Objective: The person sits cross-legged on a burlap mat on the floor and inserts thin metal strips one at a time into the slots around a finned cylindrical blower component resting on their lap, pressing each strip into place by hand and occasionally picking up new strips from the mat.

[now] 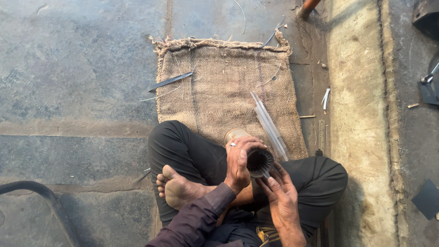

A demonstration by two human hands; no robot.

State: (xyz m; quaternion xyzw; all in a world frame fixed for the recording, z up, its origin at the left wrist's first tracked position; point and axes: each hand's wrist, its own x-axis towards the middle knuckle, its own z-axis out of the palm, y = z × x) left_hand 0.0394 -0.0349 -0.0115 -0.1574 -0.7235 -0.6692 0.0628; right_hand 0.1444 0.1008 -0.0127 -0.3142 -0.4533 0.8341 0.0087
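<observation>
I sit cross-legged on the floor in dark trousers. My left hand [241, 161] wraps over the top of a round metal cylinder [259, 161] with a slotted bore, held over my lap; a ring shows on one finger. My right hand [280, 194] is below the cylinder's open end, with its fingertips at the rim and a thin strip at the opening. A bundle of clear thin strips [269, 124] lies on the burlap sack [219, 87] just beyond the cylinder.
A dark flat blade-like strip [170, 82] lies at the sack's left edge. A metal ruler [321, 135] lies on the stone floor right of the sack. A black hose [43, 196] curves at lower left. Dark metal pieces [427, 199] sit at far right.
</observation>
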